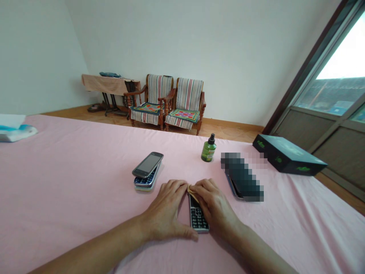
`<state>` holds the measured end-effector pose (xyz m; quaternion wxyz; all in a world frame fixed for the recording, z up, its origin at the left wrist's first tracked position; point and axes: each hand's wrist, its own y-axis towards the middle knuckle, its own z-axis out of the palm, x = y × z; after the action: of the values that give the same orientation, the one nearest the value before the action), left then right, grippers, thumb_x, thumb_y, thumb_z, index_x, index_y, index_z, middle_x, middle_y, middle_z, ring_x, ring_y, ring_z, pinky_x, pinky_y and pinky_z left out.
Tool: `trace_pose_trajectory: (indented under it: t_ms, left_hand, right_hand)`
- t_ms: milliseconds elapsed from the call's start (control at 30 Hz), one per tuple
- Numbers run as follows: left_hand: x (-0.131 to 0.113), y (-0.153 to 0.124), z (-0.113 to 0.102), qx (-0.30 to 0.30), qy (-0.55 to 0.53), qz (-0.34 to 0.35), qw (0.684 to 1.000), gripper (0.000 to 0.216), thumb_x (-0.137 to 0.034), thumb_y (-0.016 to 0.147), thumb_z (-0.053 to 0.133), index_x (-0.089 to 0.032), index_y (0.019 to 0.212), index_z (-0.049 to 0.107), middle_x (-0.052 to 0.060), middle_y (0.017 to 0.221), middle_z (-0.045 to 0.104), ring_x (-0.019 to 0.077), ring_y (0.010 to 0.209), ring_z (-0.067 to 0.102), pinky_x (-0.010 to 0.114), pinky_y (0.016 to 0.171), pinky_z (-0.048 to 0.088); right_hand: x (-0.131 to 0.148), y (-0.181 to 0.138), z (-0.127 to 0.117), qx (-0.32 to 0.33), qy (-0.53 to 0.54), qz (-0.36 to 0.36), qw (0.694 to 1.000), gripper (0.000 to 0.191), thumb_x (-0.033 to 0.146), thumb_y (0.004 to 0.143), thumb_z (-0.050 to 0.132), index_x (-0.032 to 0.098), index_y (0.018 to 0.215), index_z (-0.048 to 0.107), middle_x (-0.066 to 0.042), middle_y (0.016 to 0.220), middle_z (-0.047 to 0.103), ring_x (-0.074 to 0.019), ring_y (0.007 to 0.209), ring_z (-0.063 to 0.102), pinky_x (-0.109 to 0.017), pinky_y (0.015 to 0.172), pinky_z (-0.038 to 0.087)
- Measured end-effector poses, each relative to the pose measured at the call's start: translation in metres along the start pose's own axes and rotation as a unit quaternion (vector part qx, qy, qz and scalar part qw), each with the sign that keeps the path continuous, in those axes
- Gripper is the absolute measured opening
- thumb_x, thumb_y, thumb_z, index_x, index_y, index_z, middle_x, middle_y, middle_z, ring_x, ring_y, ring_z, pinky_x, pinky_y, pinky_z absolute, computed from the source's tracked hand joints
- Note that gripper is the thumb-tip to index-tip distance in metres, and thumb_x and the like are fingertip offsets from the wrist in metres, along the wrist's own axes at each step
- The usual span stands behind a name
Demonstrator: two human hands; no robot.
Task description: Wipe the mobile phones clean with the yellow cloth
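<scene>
A black keypad mobile phone point(199, 221) lies face up on the pink cloth between my hands. My left hand point(165, 211) steadies it, with fingers at its top end and the thumb by its lower edge. A small yellow wiping cloth point(193, 193) is pinched under the fingers of my right hand point(215, 207) and pressed against the upper part of the phone. My right hand covers most of the screen. To the left is a small stack of phones, topped by a grey touchscreen phone point(148, 164) set askew on a keypad phone point(146, 180).
Beyond my hands stands a green spray bottle point(208, 151). A dark, pixel-blurred object point(242, 179) lies to the right, and a flat black box point(288, 154) sits behind it. A white and blue packet point(17, 131) is at far left. Two wooden chairs point(182, 101) stand past the pink-covered surface point(71, 171).
</scene>
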<state>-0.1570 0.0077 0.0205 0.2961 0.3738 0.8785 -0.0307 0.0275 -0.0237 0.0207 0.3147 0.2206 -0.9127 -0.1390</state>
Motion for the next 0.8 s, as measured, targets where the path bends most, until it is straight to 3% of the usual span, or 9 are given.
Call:
trace_pose_trajectory:
  t_ms: [267, 700, 800]
  left_hand:
    - [-0.001, -0.001, -0.002, 0.004, -0.004, 0.009, 1.0, 0.093, -0.066, 0.056, 0.077, -0.019, 0.13, 0.045, 0.015, 0.129, 0.048, 0.0376, 0.117, 0.043, 0.053, 0.099, 0.035]
    - [-0.003, -0.001, -0.003, 0.003, 0.004, 0.006, 1.0, 0.096, -0.064, 0.056, 0.078, -0.02, 0.133, 0.042, 0.015, 0.13, 0.048, 0.0367, 0.118, 0.043, 0.052, 0.099, 0.035]
    - [-0.002, -0.001, -0.002, 0.007, 0.001, 0.0, 1.0, 0.098, -0.065, 0.055, 0.078, -0.021, 0.134, 0.042, 0.015, 0.132, 0.047, 0.0374, 0.119, 0.043, 0.053, 0.1, 0.034]
  right_hand:
    - [0.015, -0.011, -0.007, 0.057, 0.037, -0.004, 0.998, 0.037, -0.005, 0.079, 0.05, 0.02, 0.098, 0.069, -0.005, 0.094, 0.06, -0.0199, 0.09, 0.051, -0.032, 0.079, 0.045]
    - [0.024, -0.016, -0.02, 0.127, 0.06, -0.02, 0.99, 0.025, -0.004, 0.073, 0.053, 0.018, 0.07, 0.065, 0.0, 0.078, 0.054, -0.0125, 0.073, 0.051, -0.023, 0.06, 0.036]
    - [0.019, -0.016, -0.023, 0.086, 0.086, 0.015, 0.993, 0.027, -0.003, 0.075, 0.05, 0.018, 0.074, 0.066, -0.001, 0.079, 0.056, -0.0119, 0.071, 0.053, -0.023, 0.059, 0.037]
